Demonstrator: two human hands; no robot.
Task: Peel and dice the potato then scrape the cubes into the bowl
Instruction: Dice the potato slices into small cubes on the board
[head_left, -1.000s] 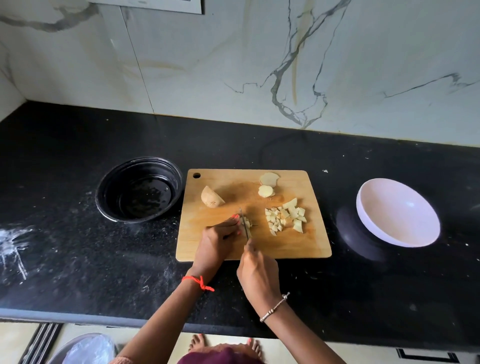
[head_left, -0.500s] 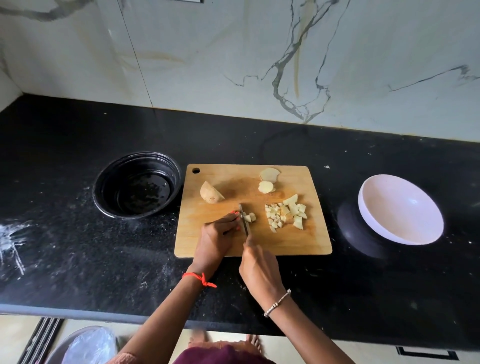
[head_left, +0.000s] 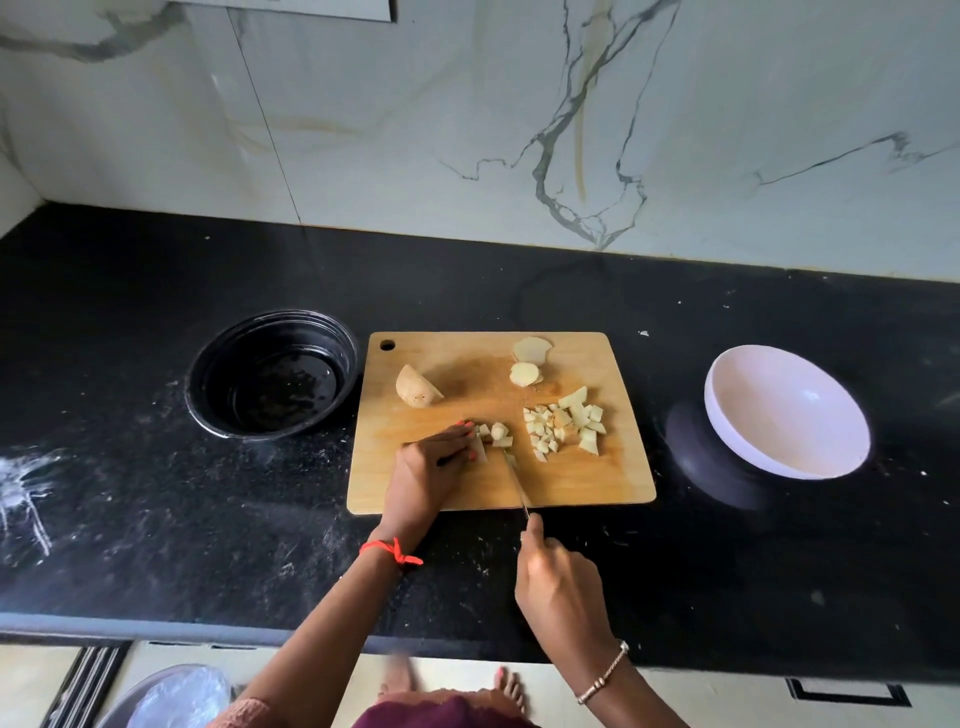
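On the wooden cutting board (head_left: 587, 483) a potato piece (head_left: 479, 448) is held down by the left hand (head_left: 431, 467), whose fingers are curled over it with the fingertips pointing to the right. The knife (head_left: 517, 483) is gripped by the right hand (head_left: 558, 587), with the forefinger laid along the back of the blade; the handle is hidden inside the fist. Compared with half a second ago, the right hand is drawn back toward the person. It is now seen over the black counter (head_left: 156, 519), off the near edge of the board, where before it was at the board's near edge, close beside the left hand. The blade is now stretched from the near edge up to the fresh cubes (head_left: 496, 434), its tip just beside them, while earlier it was set against the left fingertips. More small cubes are seen just right of the left fingertips than before. The larger pile of cubes (head_left: 566, 423) is found unchanged on the right part of the board, with two slices (head_left: 525, 374) behind it and a potato half (head_left: 415, 393) at the back left. The white bowl (head_left: 753, 384) stands well apart to the right of the board, and a black bowl (head_left: 208, 410) just beside its left edge; both are placed as before.
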